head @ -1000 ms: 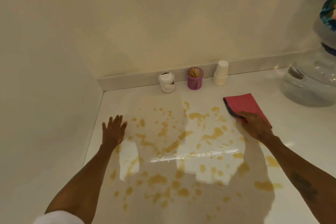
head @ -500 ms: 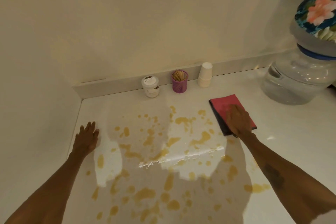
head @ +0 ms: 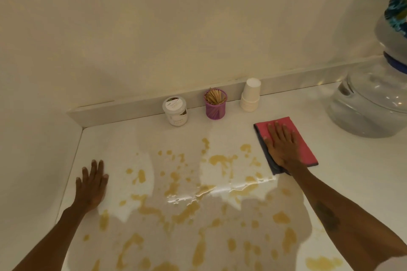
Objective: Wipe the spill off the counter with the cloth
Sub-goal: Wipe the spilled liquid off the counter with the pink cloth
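Yellowish-tan liquid spill (head: 187, 202) splattered the white table (head: 352, 182) from its near edge to mid-table, unwiped. The left hand (head: 91, 185) lay flat, fingers spread, near the left edge. The right hand (head: 283, 149), having slid further on, pressed open-palmed on the folded red cloth (head: 304, 149) beside the spill's far-right edge, seemingly ready to sweep.

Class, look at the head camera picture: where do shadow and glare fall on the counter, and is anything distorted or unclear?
Head view: a broad shadow darkens the near counter and spill; a bright glare streak crosses mid-spill; the wide lens bows the backsplash; the jar label is unreadable.
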### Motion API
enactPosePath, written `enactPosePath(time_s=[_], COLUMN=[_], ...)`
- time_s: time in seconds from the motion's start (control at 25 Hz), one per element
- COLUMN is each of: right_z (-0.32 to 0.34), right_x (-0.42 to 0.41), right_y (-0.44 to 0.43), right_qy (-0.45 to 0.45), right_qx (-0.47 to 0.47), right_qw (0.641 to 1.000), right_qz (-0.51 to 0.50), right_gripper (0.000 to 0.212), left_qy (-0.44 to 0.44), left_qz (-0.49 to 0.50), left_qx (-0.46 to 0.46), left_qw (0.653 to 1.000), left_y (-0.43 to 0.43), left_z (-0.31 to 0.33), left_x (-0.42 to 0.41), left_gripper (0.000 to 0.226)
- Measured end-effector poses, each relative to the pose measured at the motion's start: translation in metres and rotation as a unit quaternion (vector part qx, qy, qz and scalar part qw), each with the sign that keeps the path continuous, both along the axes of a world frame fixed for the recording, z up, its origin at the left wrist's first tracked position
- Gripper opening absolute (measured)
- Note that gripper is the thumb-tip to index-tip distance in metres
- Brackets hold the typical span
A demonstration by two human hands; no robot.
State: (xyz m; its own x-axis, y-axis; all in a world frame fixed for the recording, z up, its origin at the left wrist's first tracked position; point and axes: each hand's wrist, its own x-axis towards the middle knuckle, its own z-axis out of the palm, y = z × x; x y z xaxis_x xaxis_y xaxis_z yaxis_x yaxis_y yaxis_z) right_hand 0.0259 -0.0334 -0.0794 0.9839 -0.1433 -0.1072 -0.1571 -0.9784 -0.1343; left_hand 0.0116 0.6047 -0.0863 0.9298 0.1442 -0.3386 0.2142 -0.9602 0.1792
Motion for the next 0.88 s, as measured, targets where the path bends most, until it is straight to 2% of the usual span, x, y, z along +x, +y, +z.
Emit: enactPosePath(time_s=[0.12,0.24,0.32,0.4,0.48,0.64,0.72,0.88], right_z=[0.002,-0.001,0.002,0.006,0.01,0.008,0.006,-0.005], right_x=[0.03,0.011,-0.021,-0.038,-0.035,0.021,0.04,0.028], right_y=[0.048,0.097,0.09,0.067,0.054,0.083,0.12,0.176], right_qy=[-0.012,0.0,0.009,-0.011,-0.014,-0.022,-0.019,-0.002], right_qx=[0.02,0.001,-0.01,-0.007,-0.006,-0.01,0.007,0.002], right_qw=[1.0,0.989,0.974,0.974,0.984,0.99,0.988,0.967], right_qz=[0.015,0.149,0.227,0.225,0.177,0.141,0.156,0.255], right_gripper=[0.091,0.075,0.073,0.072,0.075,0.089,0.091,0.076], left_qy=[-0.008,0.006,-0.006,-0.04,-0.059,-0.084,-0.085,-0.072], left_qz=[0.009,0.004,-0.018,-0.052,-0.077,-0.078,-0.079,-0.08], left_qx=[0.0,-0.003,-0.007,-0.015,-0.018,0.004,0.011,0.01], left_qw=[1.0,1.0,1.0,0.998,0.995,0.993,0.993,0.994], left_y=[-0.004,-0.003,0.004,0.008,0.009,0.013,0.016,0.022], left_z=[-0.001,0.002,0.002,0.002,0.003,-0.001,-0.005,-0.005], left_x=[0.005,0.007,0.001,-0.006,-0.008,-0.004,-0.002,-0.003], left_gripper=[0.059,0.06,0.06,0.061,0.066,0.065,0.065,0.071])
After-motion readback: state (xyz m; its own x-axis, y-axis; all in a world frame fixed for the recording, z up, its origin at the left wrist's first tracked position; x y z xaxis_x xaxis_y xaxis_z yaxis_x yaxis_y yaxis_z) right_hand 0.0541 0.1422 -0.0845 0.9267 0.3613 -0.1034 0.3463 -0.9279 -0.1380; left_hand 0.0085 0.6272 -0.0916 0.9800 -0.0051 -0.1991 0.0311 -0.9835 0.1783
